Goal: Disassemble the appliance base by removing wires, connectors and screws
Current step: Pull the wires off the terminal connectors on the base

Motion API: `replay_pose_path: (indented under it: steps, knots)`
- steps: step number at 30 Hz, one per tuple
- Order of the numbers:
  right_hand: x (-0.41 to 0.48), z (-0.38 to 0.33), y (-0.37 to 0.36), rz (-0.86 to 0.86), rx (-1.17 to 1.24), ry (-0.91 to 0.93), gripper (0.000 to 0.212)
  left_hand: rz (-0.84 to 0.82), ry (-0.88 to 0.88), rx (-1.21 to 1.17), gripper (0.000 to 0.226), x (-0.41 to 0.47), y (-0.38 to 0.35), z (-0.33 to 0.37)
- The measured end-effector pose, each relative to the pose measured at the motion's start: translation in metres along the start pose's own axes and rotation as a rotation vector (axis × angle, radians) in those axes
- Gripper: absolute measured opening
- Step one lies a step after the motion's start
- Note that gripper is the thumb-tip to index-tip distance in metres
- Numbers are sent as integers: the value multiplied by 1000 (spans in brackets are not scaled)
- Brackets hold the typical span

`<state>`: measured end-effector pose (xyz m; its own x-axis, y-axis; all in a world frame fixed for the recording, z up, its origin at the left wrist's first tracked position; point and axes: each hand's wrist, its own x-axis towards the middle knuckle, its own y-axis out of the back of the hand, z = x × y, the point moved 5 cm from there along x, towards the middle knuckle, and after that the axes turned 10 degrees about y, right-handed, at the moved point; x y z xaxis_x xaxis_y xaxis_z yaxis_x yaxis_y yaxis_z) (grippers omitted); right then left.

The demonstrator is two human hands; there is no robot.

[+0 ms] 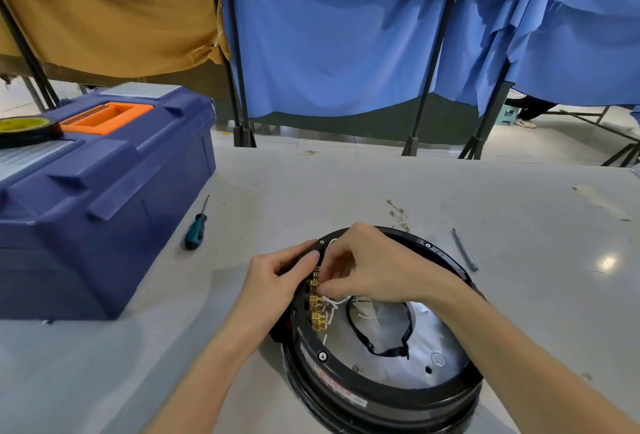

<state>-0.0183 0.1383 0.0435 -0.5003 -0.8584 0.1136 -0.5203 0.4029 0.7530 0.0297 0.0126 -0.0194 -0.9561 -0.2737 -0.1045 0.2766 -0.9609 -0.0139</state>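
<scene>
Pinching a brass connector [315, 284] with my right grip [374, 260], left grip [277, 278] held the base [381, 395]; loose wires [401, 215] were out, screws [322, 356] weren't.

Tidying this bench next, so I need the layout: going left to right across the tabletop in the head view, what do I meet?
Blue toolbox → green-handled screwdriver → black appliance base.

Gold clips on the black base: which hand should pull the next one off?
Probably the right hand: its fingertips pinch at the gold clips, while the left hand grips the rim of the black base, steadying it.
</scene>
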Motion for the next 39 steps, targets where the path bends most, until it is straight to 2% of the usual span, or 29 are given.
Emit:
replay_pose_path:
  steps: [4, 10, 14, 18, 23, 26, 30, 33, 39]
  knots:
    - [1, 0, -5, 31, -54, -10, 7, -67, 13, -7, 31, -1, 1, -4]
    - [2, -6, -10, 113, -266, -37, 23, -47, -12, 4, 27, 1, 2, -6]
    - [3, -11, -14, 111, -392, -12, 24, -45, -36, 21, 26, 2, 3, -6]
    - [4, -12, -15, 101, -420, -31, 21, -48, -32, 15, 25, 2, 4, -6]
    - [2, -8, -13, 133, -386, -72, 30, -63, 2, -17, 25, 1, 4, -6]
    - [-1, -5, -14, 112, -356, -84, 25, -52, 17, -29, 24, 2, 5, -7]
    - [-2, 2, -6, 189, -322, -140, 27, -45, 38, -38, 22, 2, 5, -8]
    - [-6, 9, -3, 204, -180, -189, 24, -53, 45, -32, 22, 1, 5, -7]
    - [-15, 23, 17, 449, 440, -267, 15, -47, 40, -24, 24, 0, 5, -7]
